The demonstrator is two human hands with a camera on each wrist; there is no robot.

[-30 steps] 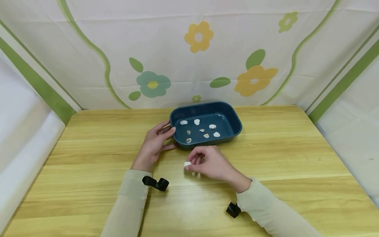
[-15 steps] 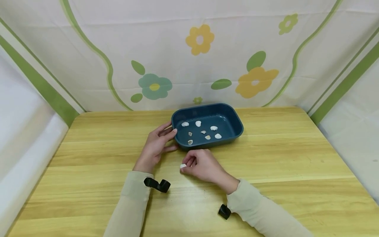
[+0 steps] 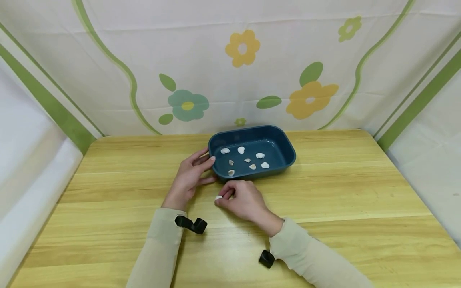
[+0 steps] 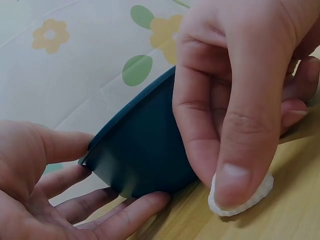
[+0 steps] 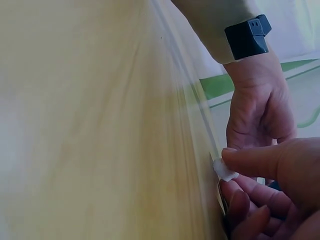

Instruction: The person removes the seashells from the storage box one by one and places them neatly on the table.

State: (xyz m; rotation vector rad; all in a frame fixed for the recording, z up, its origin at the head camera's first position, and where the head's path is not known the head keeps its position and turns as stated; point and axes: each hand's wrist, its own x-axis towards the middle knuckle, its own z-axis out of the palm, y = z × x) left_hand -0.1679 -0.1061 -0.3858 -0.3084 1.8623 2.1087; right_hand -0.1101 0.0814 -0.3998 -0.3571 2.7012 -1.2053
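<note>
A dark blue rectangular basin [image 3: 284,166] stands near the table's back edge with several small seashells in it, such as a white seashell [image 3: 260,155] and a brownish seashell [image 3: 231,173]. My left hand [image 3: 187,176] rests against the basin's left end, its thumb at the rim and its extended fingers along the outer wall. In front of the basin, my right hand [image 3: 245,200] pinches another white seashell [image 4: 242,205] between thumb and fingers, low over the table. The thumb covers much of this ribbed seashell in the left wrist view.
The light wood table [image 3: 119,192] runs under both forearms. A white curtain with printed flowers [image 3: 137,52] hangs right behind its back edge and along the sides. Black camera mounts [image 3: 194,225] sit on both wrists.
My right hand has moved left across the table front with the pinched seashell, closer to my left hand. The left hand keeps its place at the basin, and the shells inside lie unchanged.
</note>
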